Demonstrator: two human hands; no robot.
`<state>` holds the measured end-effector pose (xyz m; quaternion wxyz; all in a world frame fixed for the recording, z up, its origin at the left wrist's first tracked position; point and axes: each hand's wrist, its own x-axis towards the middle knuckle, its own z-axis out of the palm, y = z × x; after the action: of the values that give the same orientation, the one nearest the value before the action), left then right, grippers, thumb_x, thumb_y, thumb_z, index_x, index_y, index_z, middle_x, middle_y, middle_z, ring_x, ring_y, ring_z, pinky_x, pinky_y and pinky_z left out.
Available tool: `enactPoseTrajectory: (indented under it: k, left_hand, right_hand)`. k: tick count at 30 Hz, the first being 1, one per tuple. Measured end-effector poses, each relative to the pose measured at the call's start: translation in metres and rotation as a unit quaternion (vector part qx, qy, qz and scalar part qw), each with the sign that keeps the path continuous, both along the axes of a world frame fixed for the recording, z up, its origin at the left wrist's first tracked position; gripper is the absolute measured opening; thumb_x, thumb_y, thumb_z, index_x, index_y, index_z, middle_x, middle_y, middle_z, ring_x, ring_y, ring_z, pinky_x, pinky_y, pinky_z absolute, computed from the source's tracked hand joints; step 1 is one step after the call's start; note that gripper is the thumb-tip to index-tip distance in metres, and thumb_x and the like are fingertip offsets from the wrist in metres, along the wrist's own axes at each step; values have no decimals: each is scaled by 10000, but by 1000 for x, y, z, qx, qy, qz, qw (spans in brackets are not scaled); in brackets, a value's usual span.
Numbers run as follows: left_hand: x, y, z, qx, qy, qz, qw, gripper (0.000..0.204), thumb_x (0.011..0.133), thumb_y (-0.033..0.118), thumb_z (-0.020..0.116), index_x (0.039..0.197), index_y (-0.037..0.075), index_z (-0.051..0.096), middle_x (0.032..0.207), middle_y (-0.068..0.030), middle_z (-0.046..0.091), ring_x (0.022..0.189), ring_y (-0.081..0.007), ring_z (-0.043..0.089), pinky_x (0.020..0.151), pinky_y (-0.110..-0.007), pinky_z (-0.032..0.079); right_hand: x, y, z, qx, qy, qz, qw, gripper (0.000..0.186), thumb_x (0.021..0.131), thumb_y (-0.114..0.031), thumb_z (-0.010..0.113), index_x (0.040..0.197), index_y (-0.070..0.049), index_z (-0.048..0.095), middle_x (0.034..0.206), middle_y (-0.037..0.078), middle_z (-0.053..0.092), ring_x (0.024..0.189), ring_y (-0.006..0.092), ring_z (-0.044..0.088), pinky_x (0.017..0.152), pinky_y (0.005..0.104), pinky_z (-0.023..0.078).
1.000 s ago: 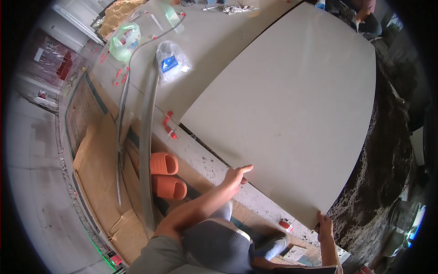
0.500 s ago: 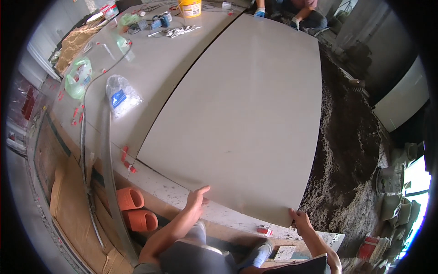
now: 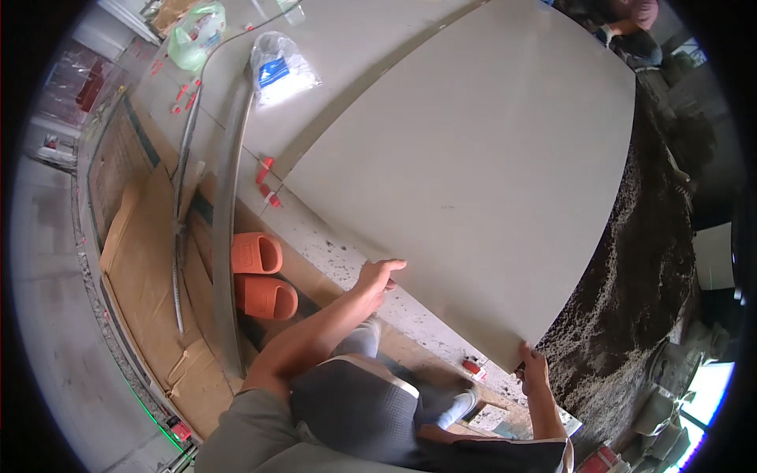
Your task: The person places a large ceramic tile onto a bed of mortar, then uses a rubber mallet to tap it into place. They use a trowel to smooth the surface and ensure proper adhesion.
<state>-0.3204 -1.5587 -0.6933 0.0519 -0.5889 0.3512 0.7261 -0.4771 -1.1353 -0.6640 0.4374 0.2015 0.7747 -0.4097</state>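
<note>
Large beige tile (image 3: 481, 165) gripped at its near edge by left hand (image 3: 377, 276) and, seemingly, right hand (image 3: 535, 368).

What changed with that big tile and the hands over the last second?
The view swung about, but little else changed. Both hands kept their grip: the left hand on the large pale tile's near edge, the right hand at its corner. The orange slippers stayed put.
</note>
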Motion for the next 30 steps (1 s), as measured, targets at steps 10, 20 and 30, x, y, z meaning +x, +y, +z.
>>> enactPoseTrajectory:
  k: [10, 20, 30]
  left_hand:
    - [-4, -7, -12, 11, -22, 22, 999, 320, 772, 247, 764, 1023, 56, 709, 1028, -73, 647, 721, -168, 510, 665, -304, 447]
    - [3, -9, -27, -10, -19, 2, 1000, 416, 817, 297, 762, 1108, 12, 674, 1050, -114, 644, 738, -195, 590, 630, -321, 477]
    - [19, -28, -65, -169, -80, -221, 957, 645, 960, 583, 491, 712, 3, 623, 716, -192, 668, 607, -257, 670, 590, -404, 531]
  right_hand:
    - [-4, -19, 7, 7, -6, -3, 1000, 449, 932, -475, 651, 943, -27, 616, 673, -1, 531, 486, 66, 436, 396, 210, 315]
    - [0, -18, -11, -34, -33, -51, 998, 373, 939, -423, 664, 910, -53, 619, 613, -19, 497, 444, 67, 389, 383, 215, 290]
    - [-6, 10, -62, -67, -105, -75, 989, 274, 947, -371, 661, 908, -100, 660, 685, -7, 558, 474, 72, 422, 385, 226, 296]
